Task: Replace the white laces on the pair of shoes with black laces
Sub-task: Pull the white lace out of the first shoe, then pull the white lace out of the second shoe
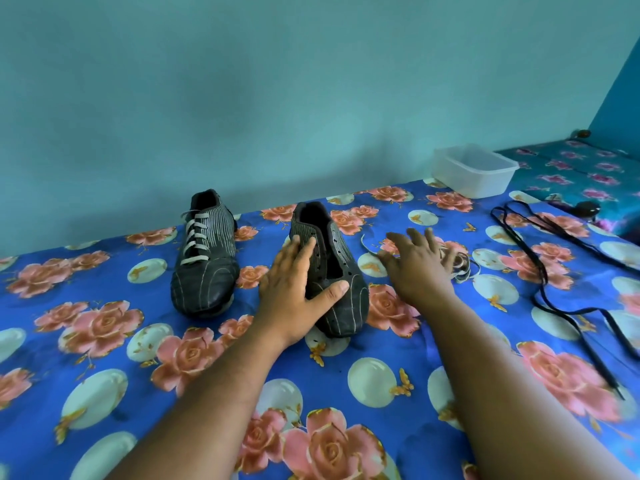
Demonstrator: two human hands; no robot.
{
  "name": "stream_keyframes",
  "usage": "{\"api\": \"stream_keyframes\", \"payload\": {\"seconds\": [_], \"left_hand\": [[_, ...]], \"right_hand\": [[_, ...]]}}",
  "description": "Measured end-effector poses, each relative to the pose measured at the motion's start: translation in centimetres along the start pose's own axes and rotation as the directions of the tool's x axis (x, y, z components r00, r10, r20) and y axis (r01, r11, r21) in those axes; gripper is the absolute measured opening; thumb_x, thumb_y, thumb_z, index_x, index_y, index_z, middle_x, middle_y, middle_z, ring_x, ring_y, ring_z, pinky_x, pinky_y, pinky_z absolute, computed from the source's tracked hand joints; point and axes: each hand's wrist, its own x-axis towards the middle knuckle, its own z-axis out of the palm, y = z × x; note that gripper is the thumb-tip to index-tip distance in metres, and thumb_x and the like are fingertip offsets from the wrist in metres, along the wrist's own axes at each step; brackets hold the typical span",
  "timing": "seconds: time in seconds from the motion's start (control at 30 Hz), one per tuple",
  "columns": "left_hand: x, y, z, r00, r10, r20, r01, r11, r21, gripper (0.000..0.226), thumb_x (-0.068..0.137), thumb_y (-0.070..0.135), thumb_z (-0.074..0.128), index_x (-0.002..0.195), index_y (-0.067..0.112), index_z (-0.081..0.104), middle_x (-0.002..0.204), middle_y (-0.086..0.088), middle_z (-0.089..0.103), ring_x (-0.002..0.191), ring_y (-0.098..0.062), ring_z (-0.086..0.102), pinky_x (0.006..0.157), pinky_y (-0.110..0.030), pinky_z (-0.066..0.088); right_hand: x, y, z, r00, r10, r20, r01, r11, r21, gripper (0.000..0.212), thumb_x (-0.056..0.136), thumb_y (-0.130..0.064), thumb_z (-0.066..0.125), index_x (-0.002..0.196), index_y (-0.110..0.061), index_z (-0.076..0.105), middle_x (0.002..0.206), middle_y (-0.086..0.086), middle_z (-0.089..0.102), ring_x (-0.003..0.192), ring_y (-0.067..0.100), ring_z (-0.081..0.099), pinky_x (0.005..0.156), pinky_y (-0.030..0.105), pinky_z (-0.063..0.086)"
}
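Two black striped shoes stand on the flowered blue cloth. The left shoe (pixel 206 258) carries white laces. The right shoe (pixel 341 271) has bare eyelets and no lace. My left hand (pixel 294 282) rests on the right shoe, fingers straight along its side and thumb across the toe. My right hand (pixel 420 263) hovers with spread fingers over a loose bundle of white lace (pixel 462 266), partly hiding it. Black laces (pixel 543 271) lie stretched out at the right.
A clear plastic container (pixel 474 171) stands at the back right by the teal wall. A small dark object (pixel 587 207) lies beyond the black laces. A second flowered surface (pixel 588 168) sits further right. The blue cloth (pixel 104 341) spreads wide around the shoes.
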Motion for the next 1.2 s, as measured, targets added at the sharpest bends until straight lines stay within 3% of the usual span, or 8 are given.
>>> {"api": "stream_keyframes", "payload": {"seconds": [0.1, 0.23, 0.43, 0.73, 0.9, 1.03, 1.13, 1.2], "left_hand": [[-0.5, 1.2, -1.3, 0.985, -0.155, -0.070, 0.163, 0.978, 0.132, 0.099, 0.074, 0.089, 0.048, 0.150, 0.028, 0.031, 0.152, -0.001, 0.043, 0.141, -0.025, 0.038, 0.113, -0.047, 0.035], [-0.4, 1.7, -2.2, 0.941, -0.273, 0.201, 0.313, 0.927, -0.207, 0.081, 0.065, 0.071, 0.079, 0.126, 0.031, 0.044, 0.125, 0.013, 0.063, 0.113, -0.010, 0.062, 0.100, -0.040, 0.053], [-0.3, 2.2, -1.3, 0.970, -0.166, 0.176, 0.219, 0.915, -0.338, 0.053, 0.073, 0.038, 0.090, 0.113, 0.047, 0.055, 0.109, 0.018, 0.073, 0.098, 0.002, 0.069, 0.094, -0.035, 0.057], [3.0, 4.2, -0.2, 0.984, -0.153, 0.091, 0.175, 0.921, -0.349, 0.047, 0.082, 0.039, 0.083, 0.123, 0.037, 0.060, 0.110, 0.019, 0.069, 0.100, -0.004, 0.068, 0.088, -0.033, 0.057], [4.1, 4.6, 1.4, 0.970, -0.227, 0.087, 0.243, 0.892, -0.382, 0.061, 0.089, 0.042, 0.076, 0.143, 0.027, 0.052, 0.127, 0.012, 0.064, 0.115, -0.013, 0.063, 0.100, -0.041, 0.054], [3.3, 4.9, 1.4, 0.972, -0.217, 0.094, 0.236, 0.868, -0.437, 0.055, 0.095, 0.038, 0.070, 0.144, 0.025, 0.050, 0.122, 0.019, 0.059, 0.119, -0.010, 0.059, 0.103, -0.034, 0.050], [2.1, 4.6, 0.2, 0.974, -0.209, 0.090, 0.227, 0.872, -0.433, 0.072, 0.095, 0.045, 0.068, 0.156, 0.026, 0.034, 0.141, 0.020, 0.043, 0.133, -0.006, 0.045, 0.107, -0.031, 0.042], [1.0, 4.0, -1.3, 0.976, -0.202, 0.076, 0.215, 0.884, -0.414, 0.070, 0.093, 0.045, 0.070, 0.153, 0.028, 0.038, 0.148, 0.007, 0.048, 0.119, -0.006, 0.061, 0.104, -0.042, 0.052]], "right_hand": [[-1.3, -2.1, -0.2, 0.993, -0.087, 0.075, 0.079, 0.991, 0.110, 0.043, 0.096, -0.066, 0.047, 0.125, -0.038, 0.063, 0.137, -0.004, 0.056, 0.140, 0.027, 0.033, 0.110, 0.051, 0.025], [-1.9, -2.7, -0.4, 0.961, -0.172, 0.215, 0.084, 0.927, 0.365, 0.039, 0.093, -0.065, 0.055, 0.107, -0.029, 0.064, 0.096, -0.010, 0.067, 0.101, 0.019, 0.062, 0.088, 0.043, 0.050], [-2.2, -3.1, -1.0, 0.935, -0.208, 0.289, -0.050, 0.727, 0.685, 0.033, 0.095, -0.041, 0.068, 0.124, -0.028, 0.059, 0.097, -0.003, 0.071, 0.087, 0.013, 0.072, 0.081, 0.031, 0.056], [-1.0, -2.7, -0.8, 0.965, -0.104, 0.240, -0.194, 0.333, 0.923, 0.036, 0.095, -0.004, 0.061, 0.127, -0.020, 0.062, 0.110, 0.006, 0.075, 0.100, 0.021, 0.074, 0.083, 0.034, 0.060], [-1.1, -2.4, -0.7, 0.969, -0.039, 0.245, -0.218, 0.335, 0.917, 0.033, 0.095, -0.001, 0.055, 0.120, -0.019, 0.065, 0.103, 0.008, 0.077, 0.090, 0.028, 0.076, 0.086, 0.051, 0.061], [-1.4, -2.7, -0.9, 0.970, -0.042, 0.240, -0.205, 0.392, 0.897, 0.034, 0.097, -0.005, 0.059, 0.129, -0.016, 0.061, 0.102, 0.007, 0.076, 0.086, 0.025, 0.076, 0.076, 0.042, 0.063], [-1.5, -3.1, -0.8, 0.995, -0.075, 0.062, 0.007, 0.692, 0.722, 0.042, 0.095, -0.018, 0.067, 0.136, -0.020, 0.058, 0.126, 0.001, 0.059, 0.106, 0.015, 0.061, 0.084, 0.026, 0.050], [-2.2, -3.5, -0.6, 0.982, -0.174, -0.079, 0.187, 0.795, 0.576, 0.045, 0.094, -0.025, 0.069, 0.137, -0.023, 0.057, 0.132, -0.004, 0.050, 0.119, 0.012, 0.047, 0.098, 0.025, 0.037]]}}
